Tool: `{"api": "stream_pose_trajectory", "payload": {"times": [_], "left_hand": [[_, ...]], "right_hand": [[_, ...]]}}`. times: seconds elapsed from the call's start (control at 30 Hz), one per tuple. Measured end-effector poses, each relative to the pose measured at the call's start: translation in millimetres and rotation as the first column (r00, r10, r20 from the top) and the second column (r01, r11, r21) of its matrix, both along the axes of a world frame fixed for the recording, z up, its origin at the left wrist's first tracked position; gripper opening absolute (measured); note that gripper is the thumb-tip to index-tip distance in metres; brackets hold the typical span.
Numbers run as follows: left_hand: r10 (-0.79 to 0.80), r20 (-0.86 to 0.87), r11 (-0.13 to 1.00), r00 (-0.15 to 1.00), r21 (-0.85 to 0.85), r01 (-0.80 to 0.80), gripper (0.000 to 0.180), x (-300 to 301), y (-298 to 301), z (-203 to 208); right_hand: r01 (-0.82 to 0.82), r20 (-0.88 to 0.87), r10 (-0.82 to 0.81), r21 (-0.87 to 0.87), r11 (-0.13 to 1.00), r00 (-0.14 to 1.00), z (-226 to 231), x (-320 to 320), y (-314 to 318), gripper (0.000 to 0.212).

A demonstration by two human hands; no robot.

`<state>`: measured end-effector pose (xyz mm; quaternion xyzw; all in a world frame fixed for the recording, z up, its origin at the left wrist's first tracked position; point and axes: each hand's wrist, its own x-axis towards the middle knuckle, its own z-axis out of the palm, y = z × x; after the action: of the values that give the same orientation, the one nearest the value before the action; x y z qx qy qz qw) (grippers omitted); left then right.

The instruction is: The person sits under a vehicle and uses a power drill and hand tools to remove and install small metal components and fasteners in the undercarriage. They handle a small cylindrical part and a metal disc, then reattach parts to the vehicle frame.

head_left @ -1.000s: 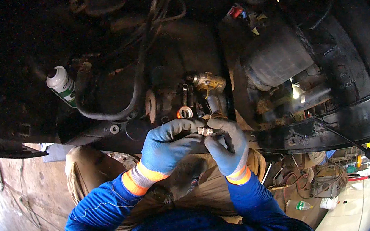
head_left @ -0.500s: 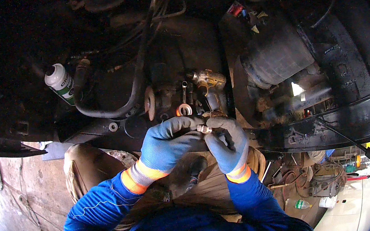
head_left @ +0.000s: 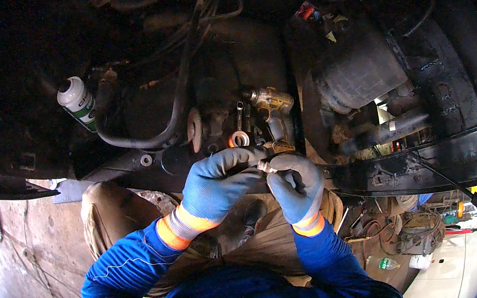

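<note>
We see both gloved hands raised together under the dark vehicle underside (head_left: 360,74). Left hand (head_left: 218,181) and right hand (head_left: 296,180) meet at a small metal fitting (head_left: 265,166), which lies between the fingertips of the two, pinched from both sides; left fingers curl over it from above, right fingers close beneath and beside it. Just above the fitting hangs a yellowish power tool (head_left: 269,109) with a white-and-orange ring (head_left: 240,139) beside it. A white spray can (head_left: 78,102) stands well apart to the left.
</note>
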<state>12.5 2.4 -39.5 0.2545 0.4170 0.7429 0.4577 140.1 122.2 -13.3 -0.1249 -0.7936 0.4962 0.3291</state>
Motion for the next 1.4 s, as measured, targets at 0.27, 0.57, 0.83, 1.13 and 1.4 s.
{"api": "stream_pose_trajectory", "payload": {"times": [0.27,0.57,0.83,1.13,1.4], "left_hand": [[0.012,-0.022,1.000,1.000,-0.009,-0.012,0.026,-1,-1,2],[0.033,-0.042,0.999,0.999,-0.008,-0.034,0.026,-1,0,3],[0.022,0.053,1.000,0.998,-0.016,-0.021,0.026,0,0,1],[0.079,-0.023,0.997,0.997,-0.005,-0.080,0.020,3,-1,2],[0.120,-0.138,0.993,0.983,0.021,-0.118,0.023,2,-1,2]], "right_hand": [[-0.017,-0.016,0.016,-0.078,0.997,1.000,0,0,-1,0.026],[-0.023,-0.030,0.024,0.027,0.999,0.999,-9,0,4,0.026],[-0.024,-0.057,0.025,0.017,1.000,0.998,-6,-3,2,0.025],[0.057,-0.012,-0.057,-0.029,0.998,0.998,-8,3,0,0.028],[0.080,0.034,-0.081,0.035,0.996,0.996,-8,6,2,0.031]]}}
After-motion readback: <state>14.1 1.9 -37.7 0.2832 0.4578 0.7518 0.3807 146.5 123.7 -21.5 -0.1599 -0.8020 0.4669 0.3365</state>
